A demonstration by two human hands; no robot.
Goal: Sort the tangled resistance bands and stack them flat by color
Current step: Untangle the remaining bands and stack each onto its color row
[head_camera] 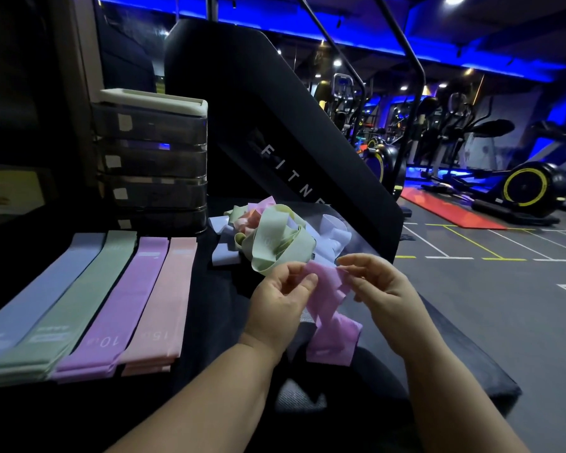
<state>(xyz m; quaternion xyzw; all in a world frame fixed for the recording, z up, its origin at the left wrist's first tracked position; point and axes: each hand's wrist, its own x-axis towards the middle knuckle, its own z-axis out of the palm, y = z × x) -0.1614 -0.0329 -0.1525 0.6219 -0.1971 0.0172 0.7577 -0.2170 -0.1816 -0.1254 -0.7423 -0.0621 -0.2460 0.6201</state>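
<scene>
Straightening is in hand: left hand [281,299] and right hand [379,286] pinch a twisted purple band [330,308] near the worktop's right edge, just before the tangle [275,237]. Next, probably, it needs flattening onto the purple stack [118,305].

Holds both bare forearms out over the near edge of the dark surface [216,305], angled inward toward its right side. Holds the left hand [283,299] raised, thumb and curled fingers pinching the purple band [325,282]. Sets the right hand [378,284] close opposite, fingertips pinching the same band's upper edge.
</scene>
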